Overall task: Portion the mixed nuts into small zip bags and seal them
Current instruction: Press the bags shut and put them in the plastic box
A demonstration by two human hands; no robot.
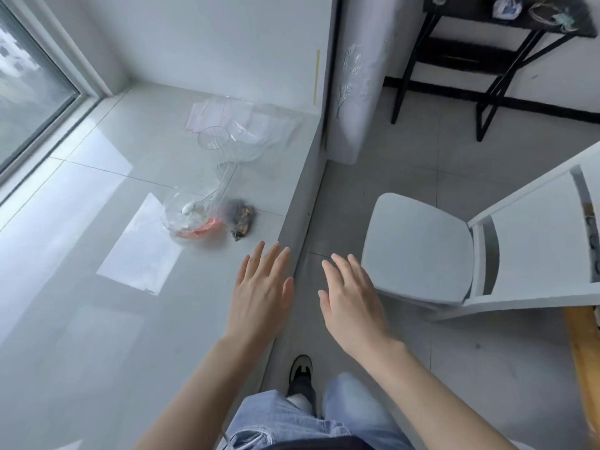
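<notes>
Glossy pale tile, that's the ledge (81, 319) I'm working on, right by the window (29, 86). Both my hands are out flat with fingers spread, holding nothing. The left hand (263, 287) hovers over the ledge's edge, the right hand (350, 293) hangs past it, over the floor near the chair (418, 251).

The nuts (242, 217) sit in a dark little heap just ahead of my left fingertips, looks like they're in clear plastic, though it's too blurry to be sure. Touching them on the left is a clear bowl (190, 216) with something orange-pink at the bottom and a clear scoop (220, 186) leaning in it. Further back there's a glass cup (214, 138) and a loose stack of zip bags (220, 115) against the wall (all transparent, so hard to count). A flat sheet (143, 251) lies left of the bowl.

My read: nothing's portioned yet, I'm just at the start, reaching in. Next move probably means grabbing one bag off the stack, which is well past the nuts, so a longer reach. Peeling a single thin bag apart from the rest will need a fingertip pinch.
</notes>
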